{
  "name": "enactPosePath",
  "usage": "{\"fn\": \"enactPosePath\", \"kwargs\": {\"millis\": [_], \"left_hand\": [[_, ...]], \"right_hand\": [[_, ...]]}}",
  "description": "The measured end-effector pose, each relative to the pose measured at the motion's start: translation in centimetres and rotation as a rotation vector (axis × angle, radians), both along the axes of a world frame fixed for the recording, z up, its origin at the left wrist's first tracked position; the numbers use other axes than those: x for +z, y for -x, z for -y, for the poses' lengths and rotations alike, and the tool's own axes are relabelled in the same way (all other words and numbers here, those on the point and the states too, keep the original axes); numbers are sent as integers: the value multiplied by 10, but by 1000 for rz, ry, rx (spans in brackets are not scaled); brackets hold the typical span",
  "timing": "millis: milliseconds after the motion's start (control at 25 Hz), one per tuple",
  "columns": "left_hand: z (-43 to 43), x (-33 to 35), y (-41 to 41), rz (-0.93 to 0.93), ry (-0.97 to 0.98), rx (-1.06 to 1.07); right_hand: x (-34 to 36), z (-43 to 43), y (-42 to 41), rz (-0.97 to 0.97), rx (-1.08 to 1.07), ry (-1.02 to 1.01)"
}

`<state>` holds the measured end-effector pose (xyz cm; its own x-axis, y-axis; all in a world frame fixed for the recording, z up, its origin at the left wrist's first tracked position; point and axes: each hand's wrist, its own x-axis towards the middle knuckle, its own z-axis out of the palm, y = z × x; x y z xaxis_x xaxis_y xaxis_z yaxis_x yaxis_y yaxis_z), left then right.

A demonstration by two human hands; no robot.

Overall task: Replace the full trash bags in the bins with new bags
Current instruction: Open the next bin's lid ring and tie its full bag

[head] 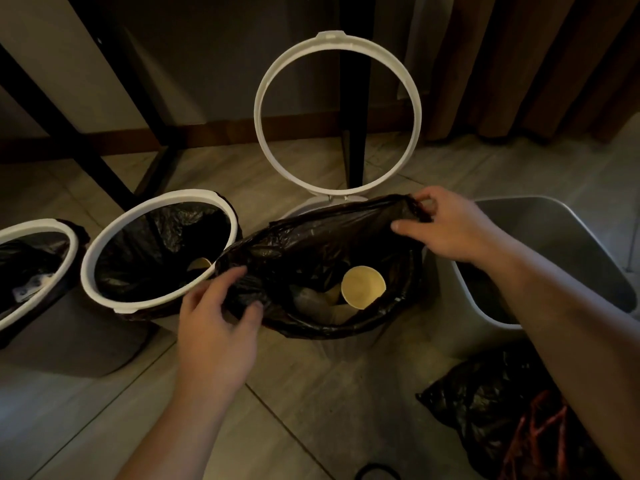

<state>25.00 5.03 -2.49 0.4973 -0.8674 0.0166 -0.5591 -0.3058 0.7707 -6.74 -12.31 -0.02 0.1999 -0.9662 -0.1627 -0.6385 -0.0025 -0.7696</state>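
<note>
The left hand [221,317] grips a gathered fold of the black trash bag [311,244] at its near-left rim, with fingers and thumb curled round the film. The right hand [450,230] pinches the far-right rim between thumb and fingertips. The bag sits in the middle bin, most of which is hidden under the film. The bin's white hinged ring [258,109] stands flipped upright behind it. The bag mouth is open, and a paper cup [363,287] lies inside with its mouth upward.

Probable faults from here:
- The thin film, held at two small points, may tear under a sharp lift.
- An uneven lift would tilt the mouth and spill the contents.
- The upright ring, if knocked, could drop onto the hands or snag the film.

Clearances:
- The neighbouring bin [180,196] stands just beside the left hand.
- An empty grey bin [554,230] sits tilted just beside the right forearm.
- A filled bag [485,403] lies on the floor at the near right.
- A dark table leg [353,133] stands behind the ring.
- Open room lies straight up and toward the person, over the tiled floor [311,410].
</note>
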Motion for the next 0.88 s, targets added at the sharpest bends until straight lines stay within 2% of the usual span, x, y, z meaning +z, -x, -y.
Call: {"fn": "enactPosePath", "kwargs": {"millis": [120,240,360,480,600,720,880], "left_hand": [[-13,-15,27,-347,41,124],[-11,-29,41,-673,4,268],[-7,-31,42,-915,22,333],[-8,-20,37,-1035,65,332],[-10,-13,37,-1131,89,360],[-12,-10,38,-1134,100,396],[-13,-2,31,-1133,170,403]], "right_hand": [[-10,-5,9,-131,80,-105],[-17,-3,7,-217,33,-84],[-16,-4,12,-78,-20,-105],[-14,-9,13,94,-97,-160],[-10,-15,10,395,-135,-230],[-5,-22,9,478,-106,-239],[-4,-22,9,656,-281,-218]]}}
